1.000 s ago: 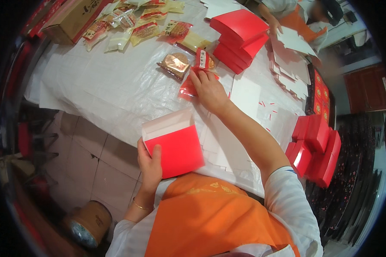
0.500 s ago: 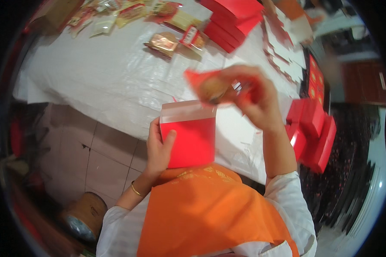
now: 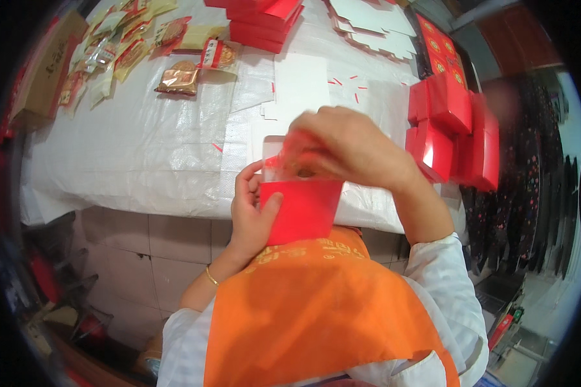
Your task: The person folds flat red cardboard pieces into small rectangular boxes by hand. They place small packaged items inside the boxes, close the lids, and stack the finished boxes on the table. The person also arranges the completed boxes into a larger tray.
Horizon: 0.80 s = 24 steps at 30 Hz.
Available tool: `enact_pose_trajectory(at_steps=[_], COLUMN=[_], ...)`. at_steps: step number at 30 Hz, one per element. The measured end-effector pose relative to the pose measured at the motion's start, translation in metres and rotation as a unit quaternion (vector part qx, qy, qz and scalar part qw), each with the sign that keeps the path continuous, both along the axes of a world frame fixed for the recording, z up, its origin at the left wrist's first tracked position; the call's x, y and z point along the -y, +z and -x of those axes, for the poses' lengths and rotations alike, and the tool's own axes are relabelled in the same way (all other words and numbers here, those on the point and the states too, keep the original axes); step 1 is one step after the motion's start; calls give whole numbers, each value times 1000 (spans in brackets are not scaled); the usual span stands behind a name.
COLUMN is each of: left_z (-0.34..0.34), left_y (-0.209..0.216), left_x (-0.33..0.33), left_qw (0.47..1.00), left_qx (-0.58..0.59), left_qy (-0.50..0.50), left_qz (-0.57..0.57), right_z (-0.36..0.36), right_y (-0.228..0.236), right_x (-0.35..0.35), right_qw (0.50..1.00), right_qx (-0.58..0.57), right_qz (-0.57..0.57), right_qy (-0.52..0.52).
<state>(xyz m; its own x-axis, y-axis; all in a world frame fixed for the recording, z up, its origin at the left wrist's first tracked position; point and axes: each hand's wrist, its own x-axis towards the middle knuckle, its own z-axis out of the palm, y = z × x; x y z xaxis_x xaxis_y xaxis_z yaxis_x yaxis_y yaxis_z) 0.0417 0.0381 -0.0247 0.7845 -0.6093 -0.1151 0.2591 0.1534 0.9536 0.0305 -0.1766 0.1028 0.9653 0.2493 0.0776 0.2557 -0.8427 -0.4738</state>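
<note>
A red paper box [image 3: 301,211], its mouth facing up and away from me, is held against the front of my orange apron. My left hand [image 3: 252,209] wraps its left side, thumb on the front face. Over the mouth, my right hand [image 3: 348,142] grips a red-and-clear packaged pastry [image 3: 295,153], fingers pointing down. The packet's lower part is at the opening, partly hidden by the box's front wall; motion blurs the fingertips. Beyond, on the white-covered table [image 3: 142,174], lie a brownish-gold wrapped pastry [image 3: 179,79] and a red-and-clear wrapped one [image 3: 218,54].
Several wrapped snacks [image 3: 132,55] lie at the far left by a cardboard carton [image 3: 48,71]. Stacked red boxes [image 3: 265,22] stand at the back; more red boxes [image 3: 455,132] sit at the right edge. Flat white card pieces [image 3: 374,26] and small red strips [image 3: 357,98] lie behind.
My right hand has brought the packaged pastry down and left to the box's mouth. The left hand still holds the box. The view has shifted, showing more of the table's right side.
</note>
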Motion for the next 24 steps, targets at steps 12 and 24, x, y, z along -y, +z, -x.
enact_pose_trajectory(at_steps=[12, 24], left_z=[12, 16], left_y=[3, -11], left_x=[20, 30], left_qw=[997, 989], left_qx=[13, 142], left_qy=[-27, -34], left_qz=[77, 35], right_z=[32, 128], right_y=[-14, -133], right_x=[11, -21], right_qw=[988, 789], right_qx=[148, 155], right_qz=[-45, -510], right_qy=[-16, -306])
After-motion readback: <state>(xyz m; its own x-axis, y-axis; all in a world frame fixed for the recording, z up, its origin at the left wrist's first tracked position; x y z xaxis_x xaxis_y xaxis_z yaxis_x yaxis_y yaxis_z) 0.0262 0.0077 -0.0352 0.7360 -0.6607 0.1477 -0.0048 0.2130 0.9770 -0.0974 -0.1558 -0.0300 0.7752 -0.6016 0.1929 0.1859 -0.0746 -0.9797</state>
